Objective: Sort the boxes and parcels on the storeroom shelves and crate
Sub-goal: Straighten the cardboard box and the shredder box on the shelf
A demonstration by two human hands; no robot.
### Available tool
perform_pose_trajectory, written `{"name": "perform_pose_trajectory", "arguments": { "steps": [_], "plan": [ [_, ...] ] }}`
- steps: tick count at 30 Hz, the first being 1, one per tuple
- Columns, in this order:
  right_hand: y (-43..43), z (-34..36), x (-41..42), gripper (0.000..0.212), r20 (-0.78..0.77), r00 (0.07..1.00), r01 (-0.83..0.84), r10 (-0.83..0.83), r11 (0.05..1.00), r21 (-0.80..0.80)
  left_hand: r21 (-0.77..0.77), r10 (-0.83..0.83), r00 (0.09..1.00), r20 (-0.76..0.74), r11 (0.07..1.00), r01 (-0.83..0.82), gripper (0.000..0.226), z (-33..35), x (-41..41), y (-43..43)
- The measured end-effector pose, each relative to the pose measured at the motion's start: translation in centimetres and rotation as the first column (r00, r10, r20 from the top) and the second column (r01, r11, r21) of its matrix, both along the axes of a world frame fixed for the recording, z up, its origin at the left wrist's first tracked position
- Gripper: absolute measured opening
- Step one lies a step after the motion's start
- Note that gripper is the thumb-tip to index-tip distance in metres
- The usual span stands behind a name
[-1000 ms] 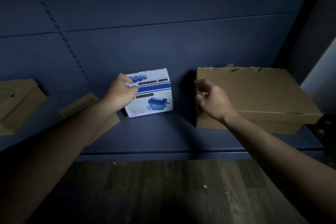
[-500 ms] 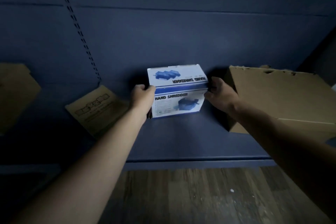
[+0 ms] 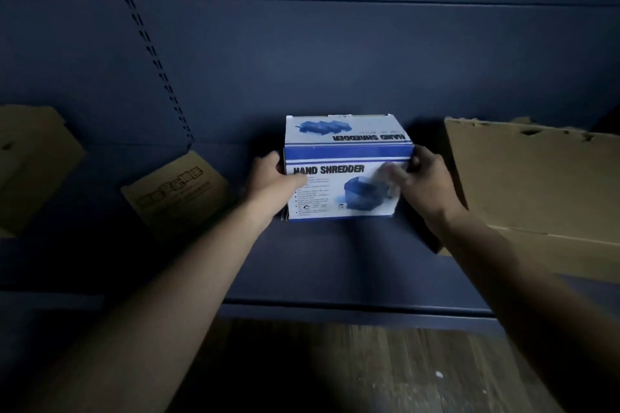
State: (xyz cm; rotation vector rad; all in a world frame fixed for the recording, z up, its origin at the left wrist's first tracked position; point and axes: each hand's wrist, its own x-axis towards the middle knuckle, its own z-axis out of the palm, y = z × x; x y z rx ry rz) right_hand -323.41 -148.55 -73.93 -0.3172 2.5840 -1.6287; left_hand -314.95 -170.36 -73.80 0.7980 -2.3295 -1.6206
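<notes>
Dark blue metal shelf (image 3: pixel 335 261) bears all | large brown cardboard box (image 3: pixel 536 184) at right | flat brown cardboard parcel (image 3: pixel 174 191) at left | white-and-blue cardboard carton (image 3: pixel 345 157), marked "HAND SHREDDER", upright mid-shelf between them | left hand (image 3: pixel 271 178), right hand (image 3: pixel 422 181) grip its sides, fingers curled, right ones blurred

A dark blue metal shelf (image 3: pixel 335 261) runs beneath the left hand (image 3: pixel 271 178) and the right hand (image 3: pixel 426 184). Behind them rises a dark blue panelled back wall (image 3: pixel 335 60). Above and left of the left hand, a slotted upright strip (image 3: pixel 157 64) climbs it. Below the forearms lies a dark brown wood-plank floor (image 3: pixel 369 362). The light is dim.
</notes>
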Motion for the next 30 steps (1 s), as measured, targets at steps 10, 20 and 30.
{"name": "perform_pose_trajectory", "arguments": {
  "steps": [10,20,30],
  "plan": [
    [1.4,-0.9,0.9,0.04,0.079,0.987,-0.111,0.141,0.946,-0.305,0.135,0.076,0.988,-0.135,0.989,-0.057,0.054,2.2,5.0,3.8],
    [-0.4,1.0,2.7,0.037,0.218,0.834,-0.314,0.508,0.76,-0.569,0.326,0.082,0.979,-0.187,0.945,-0.017,0.045,6.4,7.9,0.4],
    [2.1,3.1,4.0,0.046,0.225,0.887,-0.231,0.404,0.808,-0.542,0.323,-0.033,0.995,-0.09,0.944,0.06,0.017,5.6,4.5,0.0]
  ]
}}
